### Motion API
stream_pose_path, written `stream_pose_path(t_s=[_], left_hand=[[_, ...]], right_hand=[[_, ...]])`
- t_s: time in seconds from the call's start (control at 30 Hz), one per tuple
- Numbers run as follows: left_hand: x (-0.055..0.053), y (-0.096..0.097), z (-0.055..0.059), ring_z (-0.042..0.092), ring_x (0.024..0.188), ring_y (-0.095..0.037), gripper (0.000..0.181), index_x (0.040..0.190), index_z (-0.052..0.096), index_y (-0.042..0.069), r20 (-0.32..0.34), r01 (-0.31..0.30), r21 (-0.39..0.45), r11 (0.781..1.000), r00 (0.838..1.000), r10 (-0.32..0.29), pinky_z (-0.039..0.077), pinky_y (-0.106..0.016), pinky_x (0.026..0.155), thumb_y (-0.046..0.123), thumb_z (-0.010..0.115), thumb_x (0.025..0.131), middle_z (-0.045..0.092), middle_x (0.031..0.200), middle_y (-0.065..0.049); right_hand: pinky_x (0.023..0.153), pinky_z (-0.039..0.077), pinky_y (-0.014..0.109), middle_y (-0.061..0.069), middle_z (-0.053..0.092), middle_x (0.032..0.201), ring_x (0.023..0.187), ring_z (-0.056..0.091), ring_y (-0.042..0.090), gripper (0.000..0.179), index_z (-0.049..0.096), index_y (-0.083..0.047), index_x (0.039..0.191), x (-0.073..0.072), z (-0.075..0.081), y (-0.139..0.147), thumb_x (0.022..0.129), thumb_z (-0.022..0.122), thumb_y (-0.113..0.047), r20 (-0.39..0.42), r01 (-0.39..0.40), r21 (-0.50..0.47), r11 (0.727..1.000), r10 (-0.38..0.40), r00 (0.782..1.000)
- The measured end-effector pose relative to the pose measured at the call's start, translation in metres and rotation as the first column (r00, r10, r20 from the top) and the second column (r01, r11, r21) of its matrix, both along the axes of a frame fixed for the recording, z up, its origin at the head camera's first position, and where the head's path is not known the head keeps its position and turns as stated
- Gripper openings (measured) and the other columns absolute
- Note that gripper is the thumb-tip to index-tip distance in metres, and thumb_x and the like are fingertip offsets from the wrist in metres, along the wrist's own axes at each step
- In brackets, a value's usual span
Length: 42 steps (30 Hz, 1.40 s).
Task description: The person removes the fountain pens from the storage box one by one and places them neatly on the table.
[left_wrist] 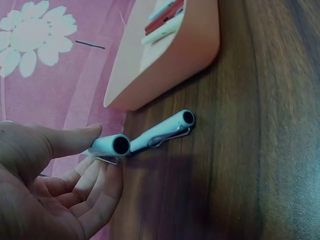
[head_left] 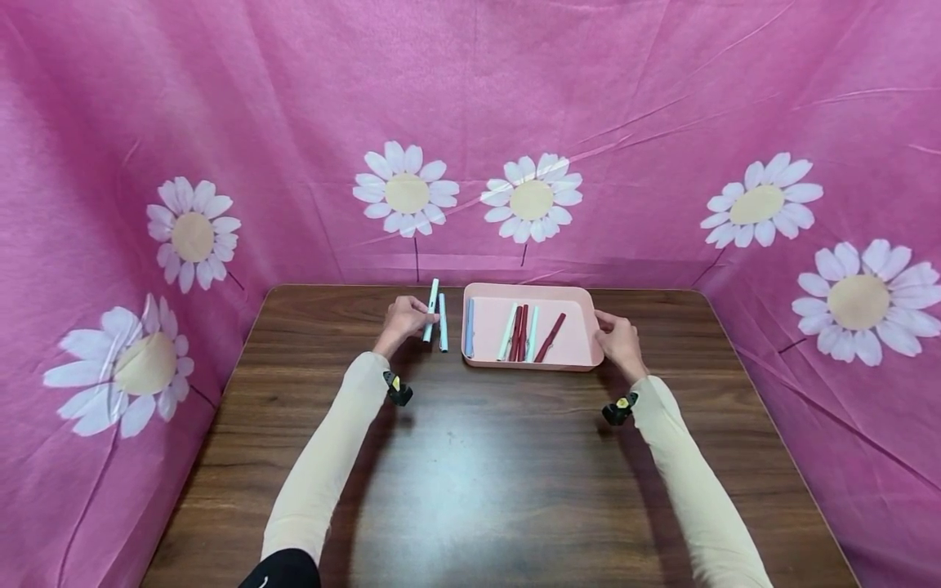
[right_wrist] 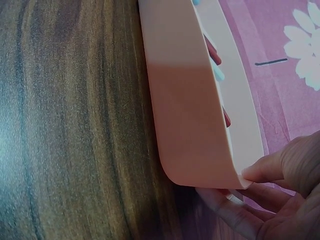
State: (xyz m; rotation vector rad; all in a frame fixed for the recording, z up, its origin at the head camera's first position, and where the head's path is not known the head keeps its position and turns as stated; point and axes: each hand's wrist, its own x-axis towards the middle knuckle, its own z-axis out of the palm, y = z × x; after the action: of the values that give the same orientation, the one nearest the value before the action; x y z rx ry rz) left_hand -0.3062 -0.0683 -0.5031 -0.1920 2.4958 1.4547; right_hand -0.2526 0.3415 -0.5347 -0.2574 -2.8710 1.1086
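Observation:
My left hand (head_left: 401,321) pinches a pale mint pen (head_left: 434,291) between thumb and fingers, left of the pink tray (head_left: 540,367). In the left wrist view this pen (left_wrist: 112,145) shows its round dark end and a metal clip. Close beside it, a light blue pen (head_left: 443,325) lies on the table, apart from the tray. With thumb inside and fingers outside, my right hand (head_left: 621,343) grips the tray's right wall. Inside lie a blue pen (head_left: 470,327) by the left wall, mint pens (head_left: 507,331) and dark red pens (head_left: 550,337), the rightmost slanted.
The brown wooden table (head_left: 456,474) has its back edge just behind the tray. A pink cloth (head_left: 470,98) with white flowers hangs around the back and sides. Each wrist carries a small black camera (head_left: 398,389).

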Motion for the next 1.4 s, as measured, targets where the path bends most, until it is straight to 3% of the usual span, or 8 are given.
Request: stream_pose_path(t_s=[0.2, 0.37, 0.47, 0.57, 0.7, 0.8, 0.9, 1.4], left_hand=[[-0.001, -0.001, -0.010, 0.066, 0.053, -0.011, 0.028, 0.106, 0.072, -0.002, -0.012, -0.023, -0.132, 0.991, 1.000, 0.021, 0.064, -0.040, 0.076, 0.020, 0.083, 0.091, 0.077, 0.102, -0.018], [0.001, 0.000, -0.019, 0.061, 0.053, -0.006, 0.030, 0.111, 0.071, 0.001, -0.013, -0.027, -0.171, 0.985, 1.000, 0.025, 0.062, -0.033, 0.069, 0.022, 0.081, 0.092, 0.076, 0.108, -0.019], [0.003, 0.002, -0.022, 0.062, 0.054, -0.007, 0.029, 0.112, 0.071, 0.001, -0.021, -0.032, -0.196, 0.980, 0.999, 0.028, 0.061, -0.034, 0.073, 0.022, 0.080, 0.093, 0.076, 0.107, -0.019], [0.004, 0.004, -0.026, 0.066, 0.060, -0.012, 0.030, 0.113, 0.071, 0.003, -0.029, -0.036, -0.238, 0.971, 0.999, 0.029, 0.059, -0.038, 0.082, 0.023, 0.080, 0.093, 0.077, 0.106, -0.018], [0.003, 0.007, -0.032, 0.071, 0.084, -0.026, 0.032, 0.116, 0.069, 0.005, -0.043, -0.041, -0.286, 0.957, 0.999, 0.030, 0.054, -0.045, 0.091, 0.024, 0.079, 0.093, 0.075, 0.109, -0.018], [0.002, 0.008, -0.038, 0.069, 0.102, -0.036, 0.033, 0.118, 0.065, 0.005, -0.056, -0.051, -0.297, 0.953, 0.998, 0.036, 0.052, -0.048, 0.096, 0.023, 0.079, 0.093, 0.073, 0.114, -0.019], [0.001, 0.008, -0.042, 0.067, 0.111, -0.040, 0.036, 0.120, 0.063, 0.006, -0.064, -0.057, -0.298, 0.953, 0.997, 0.040, 0.050, -0.051, 0.099, 0.023, 0.079, 0.093, 0.072, 0.117, -0.020], [0.000, 0.003, -0.042, 0.065, 0.117, -0.043, 0.040, 0.122, 0.063, 0.007, -0.057, -0.038, -0.273, 0.961, 0.998, 0.023, 0.048, -0.053, 0.102, 0.039, 0.071, 0.098, 0.070, 0.126, -0.022]], right_hand=[[0.078, 0.050, 0.033, 0.028, 0.072, 0.121, 0.102, 0.070, 0.038, 0.052, 0.057, 0.001, 0.146, -0.001, 0.000, 0.000, 0.094, 0.053, 0.000, -0.001, 0.000, 0.008, 1.000, 0.000, 1.000], [0.085, 0.052, 0.044, 0.028, 0.071, 0.122, 0.104, 0.068, 0.041, 0.053, 0.057, 0.000, 0.147, 0.000, -0.001, 0.000, 0.094, 0.054, -0.003, -0.003, 0.008, 0.002, 1.000, -0.008, 1.000], [0.084, 0.051, 0.048, 0.028, 0.072, 0.120, 0.100, 0.068, 0.041, 0.054, 0.059, 0.000, 0.145, 0.001, -0.001, 0.000, 0.092, 0.055, -0.005, -0.016, 0.008, -0.007, 1.000, -0.008, 1.000], [0.079, 0.051, 0.046, 0.027, 0.074, 0.116, 0.096, 0.068, 0.039, 0.055, 0.061, 0.000, 0.143, 0.001, -0.001, 0.000, 0.089, 0.055, -0.007, -0.037, 0.006, -0.010, 1.000, -0.006, 0.999], [0.080, 0.051, 0.045, 0.027, 0.074, 0.116, 0.098, 0.069, 0.038, 0.055, 0.061, 0.000, 0.143, 0.001, -0.002, 0.001, 0.089, 0.055, -0.007, -0.034, 0.011, -0.017, 1.000, -0.011, 0.999], [0.083, 0.051, 0.044, 0.028, 0.072, 0.119, 0.098, 0.068, 0.039, 0.054, 0.059, 0.000, 0.145, 0.000, -0.003, 0.001, 0.091, 0.054, -0.005, -0.024, 0.007, -0.014, 1.000, -0.007, 1.000], [0.080, 0.049, 0.040, 0.028, 0.072, 0.120, 0.094, 0.066, 0.037, 0.052, 0.058, 0.001, 0.145, -0.002, -0.005, 0.002, 0.093, 0.055, -0.003, -0.025, 0.004, -0.005, 1.000, -0.004, 1.000], [0.083, 0.049, 0.040, 0.029, 0.072, 0.119, 0.103, 0.067, 0.042, 0.051, 0.059, 0.001, 0.144, -0.002, -0.006, 0.001, 0.093, 0.053, -0.001, -0.024, 0.013, 0.000, 1.000, -0.013, 1.000]])
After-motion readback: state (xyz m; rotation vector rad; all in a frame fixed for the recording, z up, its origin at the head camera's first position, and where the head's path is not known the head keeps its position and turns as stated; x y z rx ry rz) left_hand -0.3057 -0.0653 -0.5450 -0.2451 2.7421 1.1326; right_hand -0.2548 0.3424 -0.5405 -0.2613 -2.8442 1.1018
